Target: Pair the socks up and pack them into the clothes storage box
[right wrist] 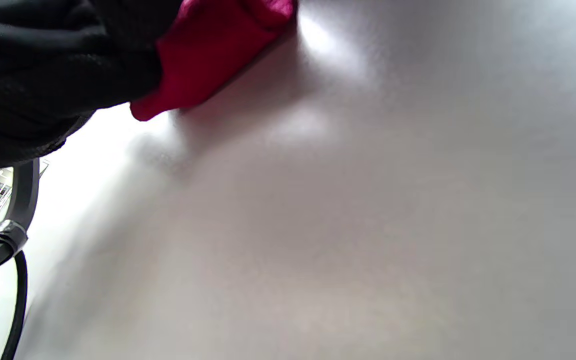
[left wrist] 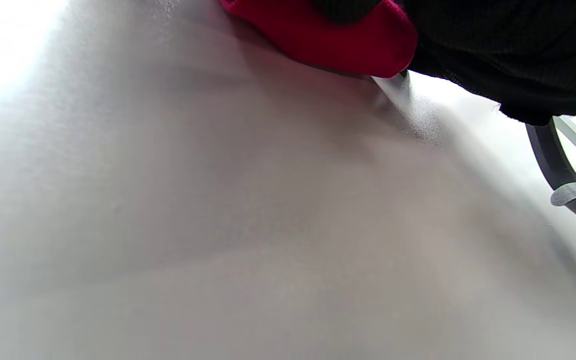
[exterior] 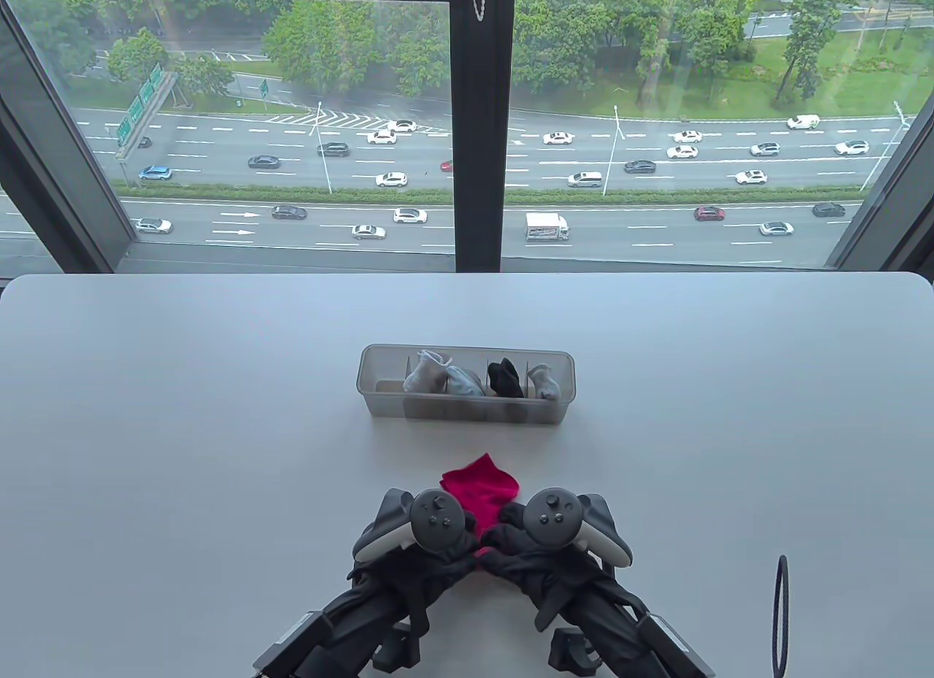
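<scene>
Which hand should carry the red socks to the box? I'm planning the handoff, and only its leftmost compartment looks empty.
Left, probably. Both hands hold the red socks alike, but the storage box's empty compartment is on the left hand's side; the right hand would reach across.

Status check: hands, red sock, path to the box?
Both hands on red sock, grip unclear. Box beyond, leftmost compartment free. Path clear.

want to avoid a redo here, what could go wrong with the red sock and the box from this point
The red sock lies under both hands, left hand and right hand, whose grip is hidden, so a loose fold could open when lifted.

The storage box already has four bundles, with only the left end compartment looking free; aiming elsewhere could crowd a packed slot.

The box looks light, so a push might slide it.
</scene>
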Available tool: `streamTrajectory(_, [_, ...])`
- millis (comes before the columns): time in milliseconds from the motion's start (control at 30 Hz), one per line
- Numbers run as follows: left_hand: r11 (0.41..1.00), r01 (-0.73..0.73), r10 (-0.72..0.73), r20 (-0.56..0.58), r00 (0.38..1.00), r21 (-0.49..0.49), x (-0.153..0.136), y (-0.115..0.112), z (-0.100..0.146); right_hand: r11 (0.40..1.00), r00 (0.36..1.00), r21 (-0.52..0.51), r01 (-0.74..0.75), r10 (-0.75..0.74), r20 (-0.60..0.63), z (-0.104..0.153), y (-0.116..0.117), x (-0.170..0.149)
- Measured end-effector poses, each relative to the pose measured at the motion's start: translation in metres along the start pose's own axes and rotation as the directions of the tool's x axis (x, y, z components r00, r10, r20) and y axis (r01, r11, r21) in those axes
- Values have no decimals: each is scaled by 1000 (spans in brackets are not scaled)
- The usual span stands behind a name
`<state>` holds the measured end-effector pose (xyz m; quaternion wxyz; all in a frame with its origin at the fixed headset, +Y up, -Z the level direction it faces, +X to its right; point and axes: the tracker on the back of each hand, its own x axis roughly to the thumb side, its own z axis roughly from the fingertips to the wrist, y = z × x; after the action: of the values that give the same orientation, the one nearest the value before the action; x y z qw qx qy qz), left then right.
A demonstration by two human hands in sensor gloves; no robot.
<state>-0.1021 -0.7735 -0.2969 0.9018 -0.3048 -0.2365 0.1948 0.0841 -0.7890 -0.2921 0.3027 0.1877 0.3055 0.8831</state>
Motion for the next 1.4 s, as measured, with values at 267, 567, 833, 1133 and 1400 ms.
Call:
streamTrajectory(267, [999,15,-16,-24,1000,-40,0,-5,-2,993,993,-17,115,-115,-13,-2,3,-2])
streamTrajectory(567, [999,17,-17,-8,1000,-38,1,-2,-3,985,985,2,171,-171,-4,-3,1,-4])
streamTrajectory(833, [999,15,-15,13,1000,34,1,3,-1,989,990,-21,144,-144,-1,-1,0,-4])
streamTrajectory(1133, [999,54,-54,-37,998,4,2,-1,-3,987,987,-18,159,-159,6,-1,-1,-2])
streamTrajectory(1400, [995,47,-47,4,999,92,5,6,2,987,988,-43,154,-153,24,2,-5,0])
